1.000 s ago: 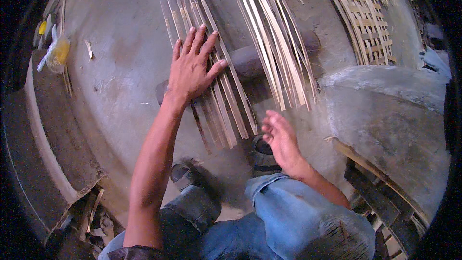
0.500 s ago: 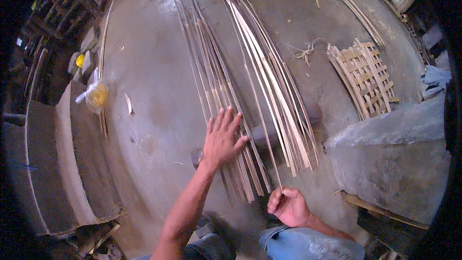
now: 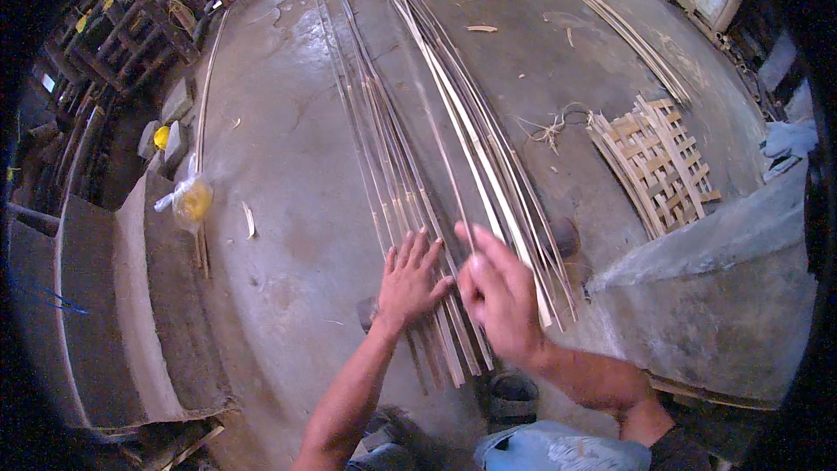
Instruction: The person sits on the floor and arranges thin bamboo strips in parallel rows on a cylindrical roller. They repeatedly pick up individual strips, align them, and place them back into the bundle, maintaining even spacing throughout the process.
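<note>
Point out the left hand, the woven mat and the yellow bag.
left hand [image 3: 408,279], head view, back of the hand
woven mat [image 3: 656,157], head view, middle of the lattice
yellow bag [image 3: 193,201], head view, bulging part

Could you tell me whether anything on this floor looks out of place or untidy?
Mostly it looks orderly: the long bamboo strips lie in near-parallel bundles under the left hand and right hand. A tangle of loose fibres lies beside the half-woven mat, and a stray sliver lies apart near a yellow plastic bag.
</note>
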Demonstrator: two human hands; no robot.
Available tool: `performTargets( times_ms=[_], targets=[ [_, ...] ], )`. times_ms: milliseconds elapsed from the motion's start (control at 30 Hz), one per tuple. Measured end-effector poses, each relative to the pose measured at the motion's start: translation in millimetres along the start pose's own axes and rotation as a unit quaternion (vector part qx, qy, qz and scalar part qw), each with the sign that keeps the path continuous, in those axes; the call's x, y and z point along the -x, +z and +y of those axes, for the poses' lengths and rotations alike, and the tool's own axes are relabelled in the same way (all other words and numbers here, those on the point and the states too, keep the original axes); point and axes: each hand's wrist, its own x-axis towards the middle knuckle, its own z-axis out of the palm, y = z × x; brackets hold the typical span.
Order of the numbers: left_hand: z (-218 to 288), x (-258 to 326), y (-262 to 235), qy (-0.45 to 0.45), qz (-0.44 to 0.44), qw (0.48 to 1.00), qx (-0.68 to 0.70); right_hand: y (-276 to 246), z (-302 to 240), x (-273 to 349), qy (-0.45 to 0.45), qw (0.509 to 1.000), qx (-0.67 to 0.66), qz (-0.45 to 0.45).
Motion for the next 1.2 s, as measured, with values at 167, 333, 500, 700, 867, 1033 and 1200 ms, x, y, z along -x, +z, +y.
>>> performTargets(
  times_ms=[167, 333, 500, 700, 867, 1033, 1200],
  targets=[
    [-6.2, 0.4, -0.6, -0.009, -0.017, 1.0, 0.011, 0.9, -12.2, 1.7, 0.165, 0.967, -0.173, -0.082],
    [2.3, -2.7, -8.2, 0.009, -0.071, 0.997, 0.007, 13.1, 17.6, -55.3, 0.23, 0.964, -0.134, 0.01],
    [-5.0, 1.5, -12.0, -0.015, -0.027, 1.0, 0.008, 24.8, -36.2, -22.2, -0.027, 0.999, -0.024, -0.02],
    [-1.8, 1.9, -8.6, -0.005, -0.014, 1.0, 0.022, -59.9, -47.9, 21.8, -0.007, 1.0, 0.024, -0.005],
    [1.5, 0.5, 0.2, -0.005, -0.004, 1.0, 0.017, -125.0, -46.6, 77.0, 0.024, 0.992, 0.04, 0.115],
    [-0.4, 0.3, -1.1, -0.004, -0.002, 1.0, 0.011, -150.6, -35.4, 99.9, 0.036, 0.982, 0.033, 0.182],
    [1.8, 0.5, -4.4, -0.001, 0.003, 1.0, 0.01, -161.0, -30.3, 106.9, 0.04, 0.975, 0.039, 0.217]
  ],
)
